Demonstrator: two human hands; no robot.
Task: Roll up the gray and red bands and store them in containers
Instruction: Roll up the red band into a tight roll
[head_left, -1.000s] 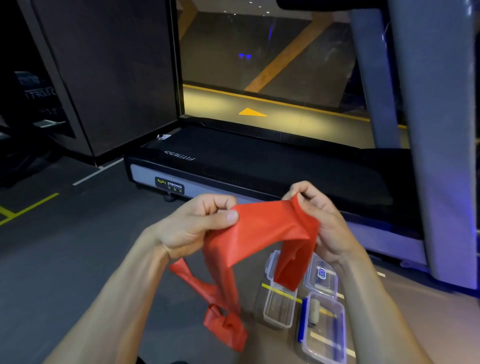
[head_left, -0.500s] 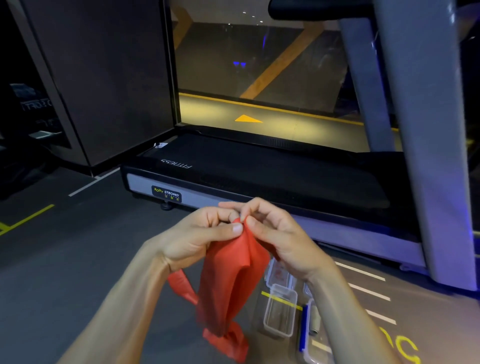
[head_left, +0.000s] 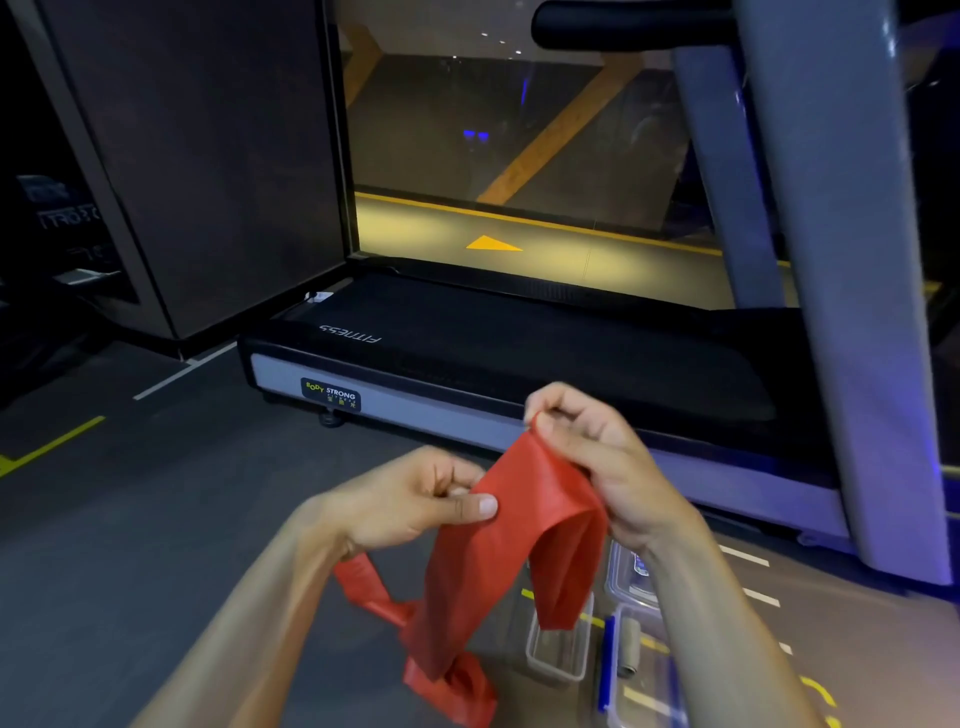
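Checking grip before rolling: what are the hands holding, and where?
Both hold the red stretchy band: left hand and right hand pinch its upper edge.

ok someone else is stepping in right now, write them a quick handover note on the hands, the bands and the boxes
Left hand: pinches the red band near its upper edge.
Right hand: pinches the band's top corner, held higher.
Red band: unrolled, draped between both hands, its tail bunched on the floor.
Containers: an open clear container sits empty on the floor below the hands; a blue-clipped container beside it holds a gray roll, apparently the gray band.
Done: gray band seems stored.
Left: roll the red band, put it in the empty container.
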